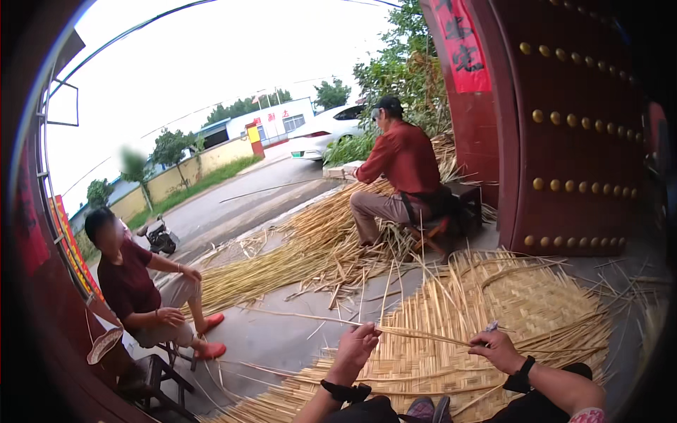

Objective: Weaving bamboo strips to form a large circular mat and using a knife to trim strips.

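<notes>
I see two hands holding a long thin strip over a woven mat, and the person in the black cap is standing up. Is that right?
Not quite: the person in the black cap is sitting, as the head view shows. The left hand and right hand do hold a long thin strip over a woven mat.

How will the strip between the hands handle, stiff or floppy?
Likely light: the strip is thin. Probably springy, not limp: it runs nearly straight from left hand to right hand. May bend without snapping, judging by the similar-coloured woven mat.
</notes>
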